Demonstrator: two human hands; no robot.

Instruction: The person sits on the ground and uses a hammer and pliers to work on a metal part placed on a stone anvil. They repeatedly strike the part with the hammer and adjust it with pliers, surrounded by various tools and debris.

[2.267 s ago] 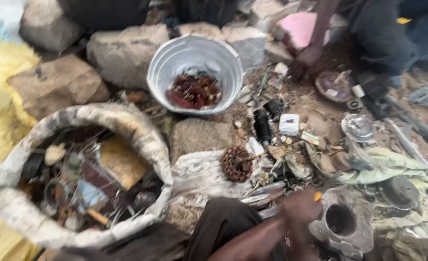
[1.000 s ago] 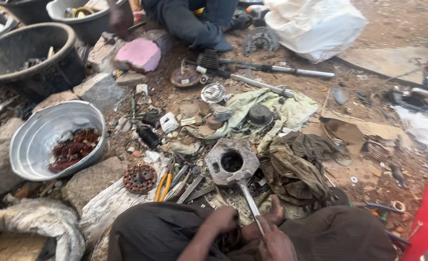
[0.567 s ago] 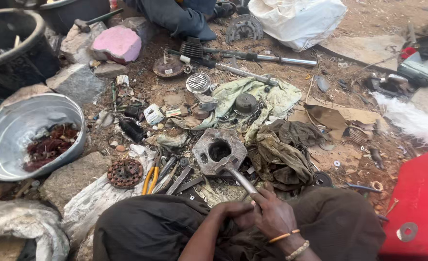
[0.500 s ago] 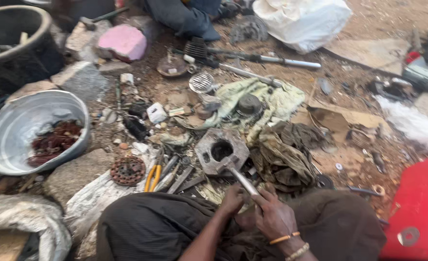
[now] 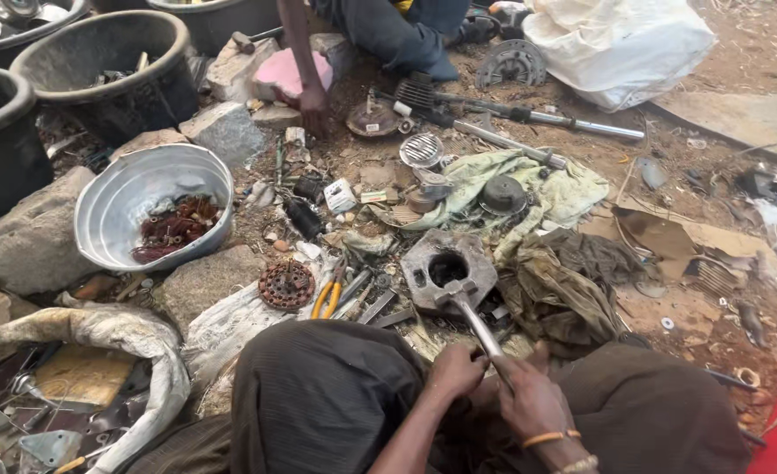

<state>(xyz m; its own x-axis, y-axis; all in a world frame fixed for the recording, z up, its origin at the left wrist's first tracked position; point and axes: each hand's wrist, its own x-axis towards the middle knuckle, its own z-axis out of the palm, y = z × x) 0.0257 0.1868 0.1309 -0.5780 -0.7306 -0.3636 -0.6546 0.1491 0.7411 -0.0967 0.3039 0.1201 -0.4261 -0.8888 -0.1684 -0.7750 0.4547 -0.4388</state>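
My right hand (image 5: 529, 399) grips the lower end of a steel hammer (image 5: 476, 318) whose head rests on the rim of a grey metal housing (image 5: 448, 268) with a round hole. My left hand (image 5: 456, 369) is closed beside the handle's base; it touches the handle or something small there, and I cannot tell which. Both hands sit between my knees in dark trousers. The housing lies on the dirt just ahead.
A metal basin (image 5: 134, 189) holds copper windings. An open sack (image 5: 134, 338) of scrap is at lower left. A rusty gear (image 5: 286, 283), orange pliers (image 5: 325, 298), rags (image 5: 559, 281), stones and black tubs (image 5: 107, 61) lie around. Another person's hand (image 5: 315, 110) rests on the ground behind.
The view has swung from the sack and basin to the housing. My hands have settled on the hammer handle, its head now against the housing's rim.
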